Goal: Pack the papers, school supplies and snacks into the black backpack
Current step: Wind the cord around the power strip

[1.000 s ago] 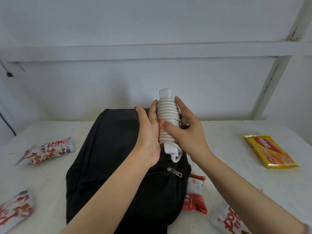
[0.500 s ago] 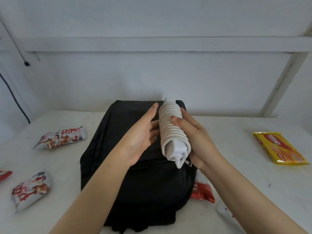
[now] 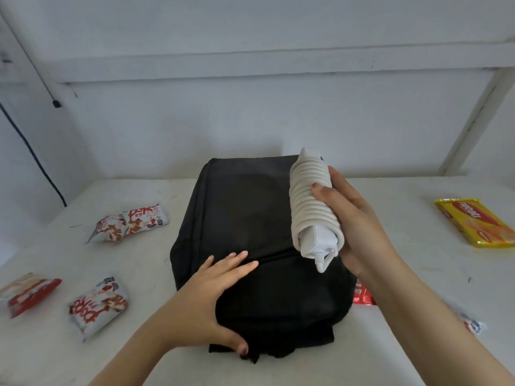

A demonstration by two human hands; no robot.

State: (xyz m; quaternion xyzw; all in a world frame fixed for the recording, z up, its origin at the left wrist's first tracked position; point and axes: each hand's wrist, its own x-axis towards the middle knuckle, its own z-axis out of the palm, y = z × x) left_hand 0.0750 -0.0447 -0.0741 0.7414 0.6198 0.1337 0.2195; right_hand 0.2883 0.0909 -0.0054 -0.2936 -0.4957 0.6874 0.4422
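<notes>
The black backpack (image 3: 250, 218) lies flat in the middle of the white table. My right hand (image 3: 348, 215) grips a white power strip (image 3: 312, 207) with its cord wound round it, held tilted above the backpack's right side. My left hand (image 3: 211, 296) rests on the backpack's near left part, fingers straight and spread, thumb at the bag's near edge. Red-and-white snack packets lie on the left: one (image 3: 131, 224) farther back, two nearer (image 3: 97, 305) (image 3: 28, 293). A yellow biscuit pack (image 3: 476, 221) lies at the far right.
A red snack packet (image 3: 362, 293) pokes out from under the backpack's right side, and another packet (image 3: 468, 321) shows behind my right forearm. A white wall and shelf beam stand behind the table (image 3: 418, 274). A black cable (image 3: 33, 157) hangs at the left wall.
My left hand let go of the power strip and came down onto the backpack's near left part. My right hand keeps holding the strip, now farther right.
</notes>
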